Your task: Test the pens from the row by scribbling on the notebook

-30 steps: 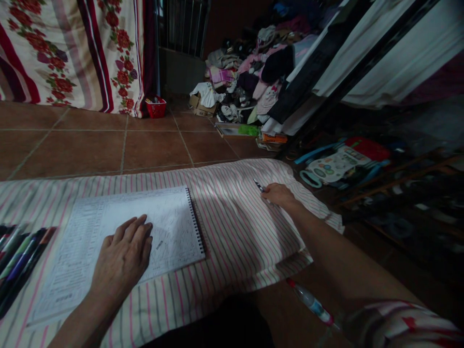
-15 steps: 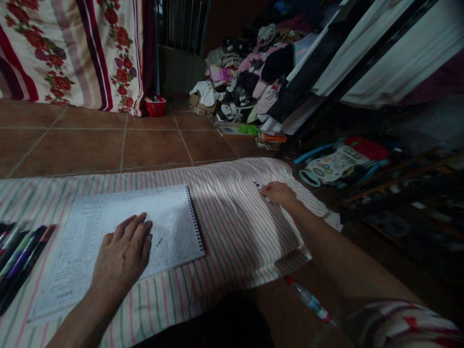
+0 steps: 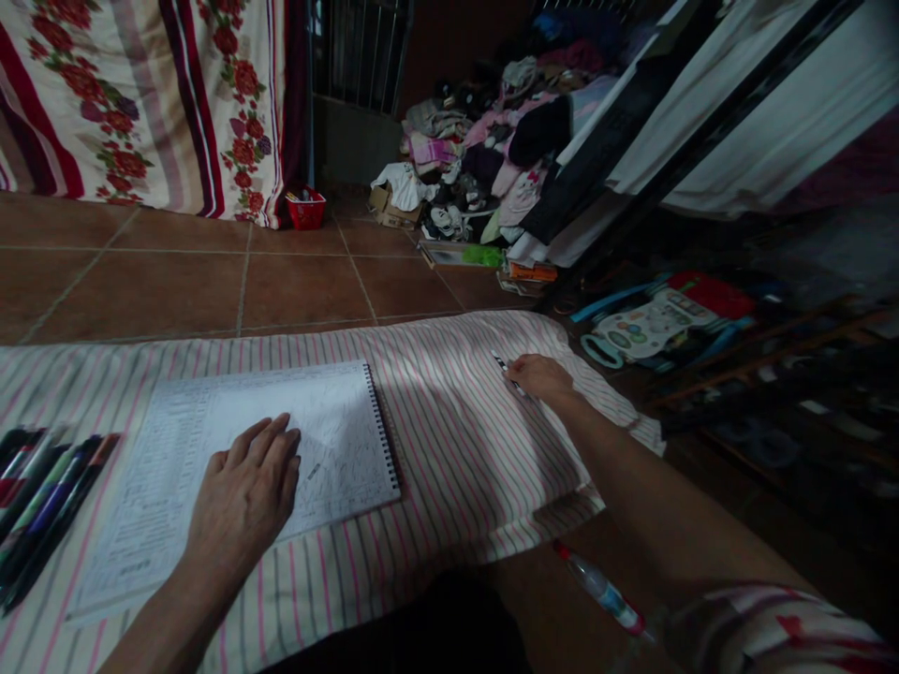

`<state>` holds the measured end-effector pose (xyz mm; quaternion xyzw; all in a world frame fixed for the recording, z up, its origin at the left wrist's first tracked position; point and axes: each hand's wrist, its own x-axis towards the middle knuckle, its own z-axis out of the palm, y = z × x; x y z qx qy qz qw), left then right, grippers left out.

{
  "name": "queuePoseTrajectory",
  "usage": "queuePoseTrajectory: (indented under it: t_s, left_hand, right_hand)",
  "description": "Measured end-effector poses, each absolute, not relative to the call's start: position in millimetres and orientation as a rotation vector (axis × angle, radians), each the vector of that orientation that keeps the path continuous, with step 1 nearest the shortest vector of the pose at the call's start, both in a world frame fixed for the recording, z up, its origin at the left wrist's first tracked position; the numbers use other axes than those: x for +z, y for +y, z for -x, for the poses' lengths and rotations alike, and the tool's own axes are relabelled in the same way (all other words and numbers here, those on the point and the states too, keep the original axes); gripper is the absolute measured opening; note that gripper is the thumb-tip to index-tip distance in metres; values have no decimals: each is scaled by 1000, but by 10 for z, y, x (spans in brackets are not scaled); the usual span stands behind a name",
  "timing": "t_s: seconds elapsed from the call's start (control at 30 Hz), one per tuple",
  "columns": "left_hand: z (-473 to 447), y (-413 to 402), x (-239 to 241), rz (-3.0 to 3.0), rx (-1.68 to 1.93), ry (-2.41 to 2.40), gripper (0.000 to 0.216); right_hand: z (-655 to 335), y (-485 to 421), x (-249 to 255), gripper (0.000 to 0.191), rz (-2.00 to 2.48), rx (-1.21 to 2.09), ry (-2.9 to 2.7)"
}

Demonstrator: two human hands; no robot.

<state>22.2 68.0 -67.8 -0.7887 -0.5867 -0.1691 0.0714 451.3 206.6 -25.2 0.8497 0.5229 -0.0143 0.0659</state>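
Observation:
My left hand (image 3: 243,496) lies flat with fingers stretched out on a spiral-bound drawing pad (image 3: 239,459) covered in fine line work. The pad rests on a pink-and-grey striped cloth (image 3: 456,440) spread over the floor. My right hand (image 3: 539,376) reaches out to the far right part of the cloth, its fingers closed round a thin pen (image 3: 504,365) whose tip pokes out to the left. A row of coloured markers (image 3: 42,505) lies at the left edge of the cloth.
A plastic bottle (image 3: 604,592) lies on the tiles beside my right forearm. A heap of clothes (image 3: 484,159), a red basket (image 3: 305,210) and a flowered hanging cloth (image 3: 140,103) stand at the back. Toys (image 3: 650,323) and dark shelving fill the right.
My right hand has shifted slightly on the cloth with the pen; the view has drifted a little. My left hand stays flat on the pad.

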Motion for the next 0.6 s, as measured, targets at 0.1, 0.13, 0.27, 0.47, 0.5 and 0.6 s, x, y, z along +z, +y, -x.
queuePoseTrajectory:
  t_s: [0.1, 0.13, 0.27, 0.47, 0.5, 0.6]
  left_hand:
    - [-219, 683, -689, 2371, -509, -1751, 33]
    - [-218, 682, -691, 2366, -508, -1747, 33]
    - [-215, 674, -687, 2362, -505, -1743, 32]
    - [-223, 679, -693, 2371, -536, -1761, 33]
    - [-224, 679, -696, 2371, -540, -1764, 33]
    - [-223, 676, -701, 2372, -541, -1765, 32]
  right_hand:
    - [-4496, 2068, -283, 29, -2568, -31, 1577]
    - [-4491, 2067, -299, 30, -2570, -28, 1580]
    - [-4485, 2063, -367, 32, -2572, -35, 1618]
    - [-4555, 2077, -298, 34, -2671, 15, 1647]
    - [-4579, 2088, -259, 35, -2696, 35, 1655]
    - [-4637, 2124, -148, 36, -2719, 65, 1738]
